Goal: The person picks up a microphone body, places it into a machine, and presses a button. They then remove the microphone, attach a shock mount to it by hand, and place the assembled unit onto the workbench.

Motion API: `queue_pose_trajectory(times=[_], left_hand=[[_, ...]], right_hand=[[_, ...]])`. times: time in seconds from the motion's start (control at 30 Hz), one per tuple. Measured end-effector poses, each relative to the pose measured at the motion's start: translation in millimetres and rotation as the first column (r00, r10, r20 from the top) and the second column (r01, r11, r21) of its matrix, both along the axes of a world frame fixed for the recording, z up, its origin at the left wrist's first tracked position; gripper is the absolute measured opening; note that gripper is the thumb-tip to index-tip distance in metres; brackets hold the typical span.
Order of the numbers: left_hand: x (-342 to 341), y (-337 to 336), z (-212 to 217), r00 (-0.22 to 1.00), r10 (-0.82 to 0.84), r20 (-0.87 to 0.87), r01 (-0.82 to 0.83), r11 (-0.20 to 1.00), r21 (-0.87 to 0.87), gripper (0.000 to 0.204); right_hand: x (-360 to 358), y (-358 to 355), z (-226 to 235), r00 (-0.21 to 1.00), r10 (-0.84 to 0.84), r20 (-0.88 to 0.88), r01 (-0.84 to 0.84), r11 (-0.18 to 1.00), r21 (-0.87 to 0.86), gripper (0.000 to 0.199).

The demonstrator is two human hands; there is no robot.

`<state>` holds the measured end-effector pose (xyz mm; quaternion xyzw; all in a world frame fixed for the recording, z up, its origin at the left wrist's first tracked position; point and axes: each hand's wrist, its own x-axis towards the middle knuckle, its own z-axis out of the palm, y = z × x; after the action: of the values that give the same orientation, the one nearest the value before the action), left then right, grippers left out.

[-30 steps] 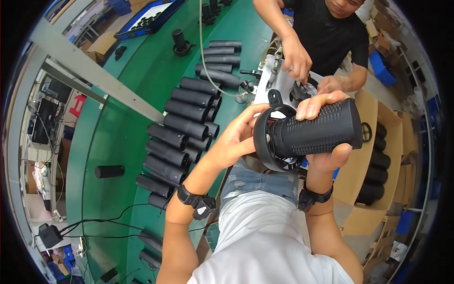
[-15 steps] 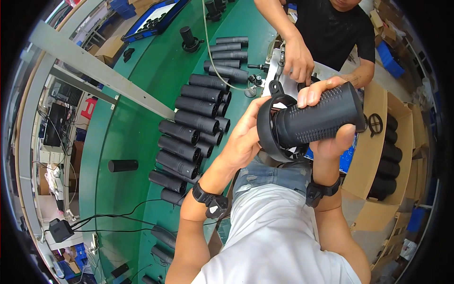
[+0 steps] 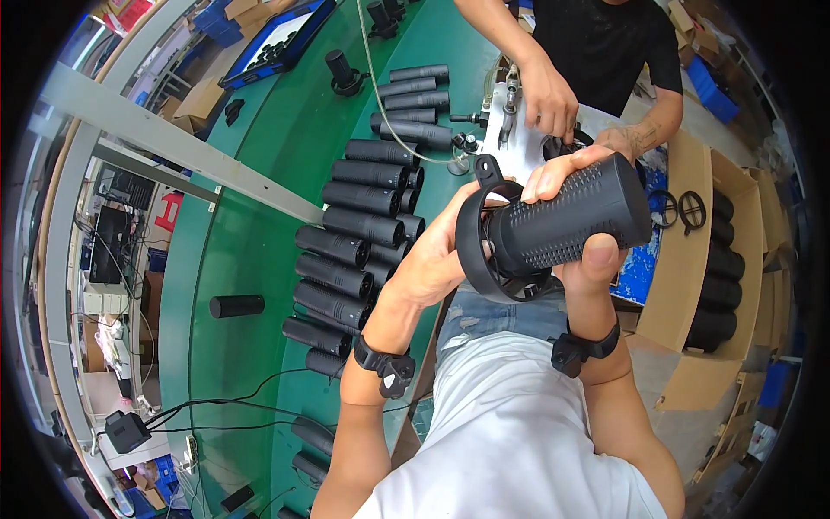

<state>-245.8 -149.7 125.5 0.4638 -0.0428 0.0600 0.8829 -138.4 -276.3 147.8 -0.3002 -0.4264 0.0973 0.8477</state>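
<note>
Black cylindrical plastic housing (image 3: 575,218): matte barrel, rows of small slots in the side wall, smooth flat face at one end; a wide black plastic ring (image 3: 468,238) with a holed lug (image 3: 487,169) is seen around the other end. Position: held in mid-air in front of the white cloth shirt (image 3: 519,415), between both hands. Barrel clasped by the right hand (image 3: 586,275), fingers above, thumb below; ring pinched by the left hand (image 3: 437,255), fingertips partly hidden. Against 0.5 s earlier: both grips unchanged; two thin black spoked rings (image 3: 692,212) now visible near the brown cardboard carton (image 3: 679,268), where one was seen. Long axis: tilted, nearly crosswise; flat face pointed right and slightly up in view, ringed end left and slightly down
</note>
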Motion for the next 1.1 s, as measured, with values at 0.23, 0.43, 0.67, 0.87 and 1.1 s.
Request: queue_pose_trajectory(times=[0.23,0.43,0.67,0.87,1.1], left_hand=[[-5,-11,-15,0.999,0.007,-0.034,-0.014,0.976,-0.216,0.054],[-2,-15,-15,0.999,0.041,0.018,-0.036,0.975,-0.218,0.046],[-3,-15,-27,0.997,-0.042,-0.059,0.022,0.951,-0.309,0.047],[-9,-2,-23,0.975,-0.220,0.039,0.224,0.962,-0.159,0.066],[-27,-20,-53,0.968,-0.247,0.052,0.250,0.911,-0.329,0.072]], right_hand=[[-7,-8,12,0.990,-0.141,-0.022,0.130,0.955,-0.267,0.075],[-7,-9,18,0.982,-0.187,0.026,0.187,0.945,-0.269,0.078],[-3,-10,26,0.978,-0.207,0.024,0.201,0.903,-0.379,0.078],[-3,-16,18,0.981,0.130,-0.142,-0.163,0.955,-0.248,0.084],[-15,-24,13,0.982,0.119,-0.145,-0.164,0.919,-0.358,0.078]])
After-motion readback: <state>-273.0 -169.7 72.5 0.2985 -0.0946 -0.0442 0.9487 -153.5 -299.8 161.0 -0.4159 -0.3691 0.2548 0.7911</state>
